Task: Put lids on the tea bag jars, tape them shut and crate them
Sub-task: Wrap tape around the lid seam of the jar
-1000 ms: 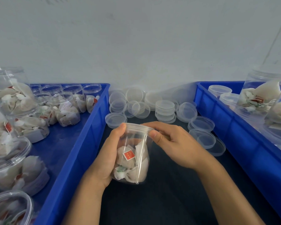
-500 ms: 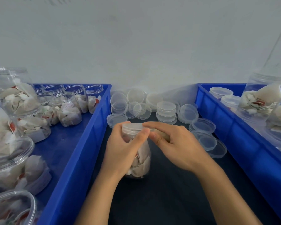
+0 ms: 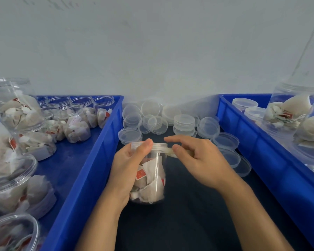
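A clear plastic jar [image 3: 152, 180] full of tea bags stands upright on the dark table between two blue crates, with a clear lid [image 3: 159, 146] on it. My left hand [image 3: 129, 165] is wrapped around the jar's left side, thumb on the lid's rim. My right hand [image 3: 198, 160] pinches a strip of clear tape [image 3: 170, 152] that runs from the lid's right edge to my thumb and fingers.
Loose clear lids [image 3: 184, 122] lie piled behind the jar. The left blue crate [image 3: 91, 167] holds open jars of tea bags [image 3: 74, 124]. The right blue crate [image 3: 261, 153] holds lidded jars [image 3: 286, 115]. A grey wall is close behind.
The jar went from tilted in my left hand to upright on the table. My right hand has drawn away to the right, and a strip of tape now shows at the lid.
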Demonstrator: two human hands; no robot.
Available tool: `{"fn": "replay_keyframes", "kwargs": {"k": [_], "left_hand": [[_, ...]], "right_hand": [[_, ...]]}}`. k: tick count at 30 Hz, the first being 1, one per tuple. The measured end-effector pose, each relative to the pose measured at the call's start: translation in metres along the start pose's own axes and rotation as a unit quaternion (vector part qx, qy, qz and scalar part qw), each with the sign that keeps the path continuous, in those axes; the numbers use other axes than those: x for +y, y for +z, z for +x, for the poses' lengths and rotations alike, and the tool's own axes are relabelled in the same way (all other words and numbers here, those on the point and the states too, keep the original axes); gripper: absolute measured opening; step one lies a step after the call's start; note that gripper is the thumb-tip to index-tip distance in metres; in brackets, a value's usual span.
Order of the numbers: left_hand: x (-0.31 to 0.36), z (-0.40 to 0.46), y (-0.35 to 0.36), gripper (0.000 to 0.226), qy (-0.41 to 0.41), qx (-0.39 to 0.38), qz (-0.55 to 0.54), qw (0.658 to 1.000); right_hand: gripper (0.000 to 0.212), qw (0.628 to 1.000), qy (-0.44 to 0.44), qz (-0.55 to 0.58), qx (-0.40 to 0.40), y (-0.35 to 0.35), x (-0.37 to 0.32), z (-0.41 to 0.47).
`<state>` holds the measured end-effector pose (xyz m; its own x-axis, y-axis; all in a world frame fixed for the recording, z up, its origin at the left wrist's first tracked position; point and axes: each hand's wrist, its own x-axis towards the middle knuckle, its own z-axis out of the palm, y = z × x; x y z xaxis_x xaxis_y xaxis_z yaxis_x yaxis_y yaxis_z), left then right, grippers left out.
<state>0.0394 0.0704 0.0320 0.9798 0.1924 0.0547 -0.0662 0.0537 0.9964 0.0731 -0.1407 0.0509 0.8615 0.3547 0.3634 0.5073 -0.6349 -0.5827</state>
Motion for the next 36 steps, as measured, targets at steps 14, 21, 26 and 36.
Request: {"fn": "replay_keyframes", "kwargs": {"k": [14, 21, 26, 36], "left_hand": [[0.006, -0.006, -0.005, 0.059, -0.063, -0.045, -0.057, 0.995], [0.003, -0.008, -0.009, 0.07, -0.115, -0.09, -0.165, 0.975], [-0.007, -0.001, -0.011, 0.068, -0.126, -0.115, -0.134, 0.976], [-0.008, -0.009, 0.008, 0.051, 0.111, 0.146, 0.148, 0.972]], "right_hand": [[0.031, 0.999, -0.021, -0.04, 0.007, 0.001, -0.004, 0.0], [0.031, 0.999, -0.035, -0.041, -0.008, 0.001, -0.008, -0.002], [0.028, 0.998, -0.03, -0.042, -0.024, 0.002, -0.008, -0.001], [0.038, 0.991, -0.035, -0.124, 0.044, 0.006, -0.024, -0.004]]}}
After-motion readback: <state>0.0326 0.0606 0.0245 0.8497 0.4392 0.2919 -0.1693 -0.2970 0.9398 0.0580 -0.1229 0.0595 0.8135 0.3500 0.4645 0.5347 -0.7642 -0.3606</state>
